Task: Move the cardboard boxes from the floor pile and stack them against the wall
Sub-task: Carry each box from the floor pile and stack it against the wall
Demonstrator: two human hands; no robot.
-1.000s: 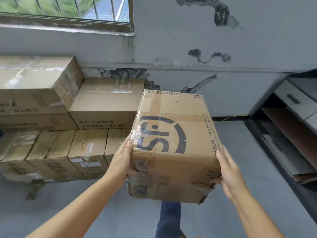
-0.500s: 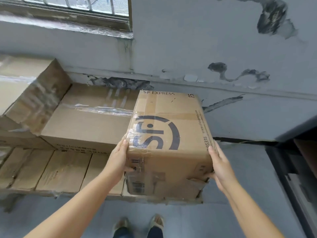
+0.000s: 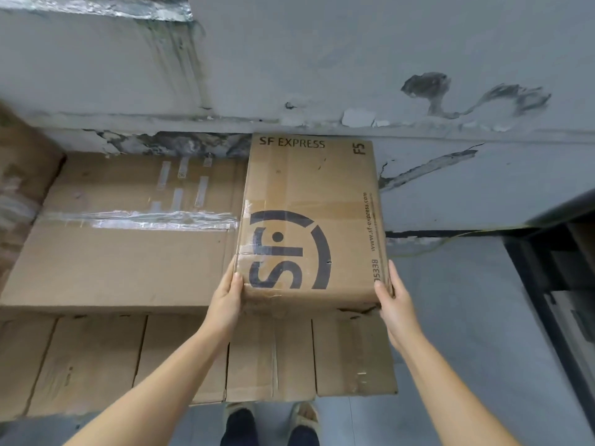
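Note:
The brown SF Express cardboard box (image 3: 309, 188) sits on the lower row of boxes (image 3: 273, 355), its far end at the grey wall (image 3: 322, 59). It lies right beside a larger taped box (image 3: 128, 252), their sides touching or nearly so. My left hand (image 3: 225, 300) lies along the box's near left side with the thumb on its top. My right hand (image 3: 396, 304) lies along the near right side, fingers straight. The box's near bottom flap looks torn.
A taller box (image 3: 19, 188) rises at the far left of the stack. A dark shelf unit (image 3: 563, 268) stands at the right, with grey floor (image 3: 450, 300) between it and the stack. My feet (image 3: 238, 420) are close to the bottom row.
I stepped up to the stack, and the SF Express box moved forward and down from mid-air onto the lower row beside the taped box. Both hands stayed on its sides.

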